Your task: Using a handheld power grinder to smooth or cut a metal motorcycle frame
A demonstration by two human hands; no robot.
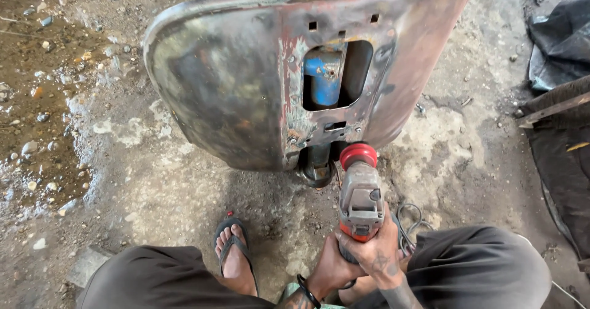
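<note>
Both hands — right [376, 252], left [329, 266] — clenched on grinder [360, 195], disc best kept flat at panel's [233, 81] six o'clock edge.

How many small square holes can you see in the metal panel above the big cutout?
3: one at the left, one at the right, and one lower between them, just above the large cutout. Others may be hidden.

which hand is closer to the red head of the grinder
Right. The right hand grips the grinder body just below its red head; the left hand sits lower, behind it.
</note>
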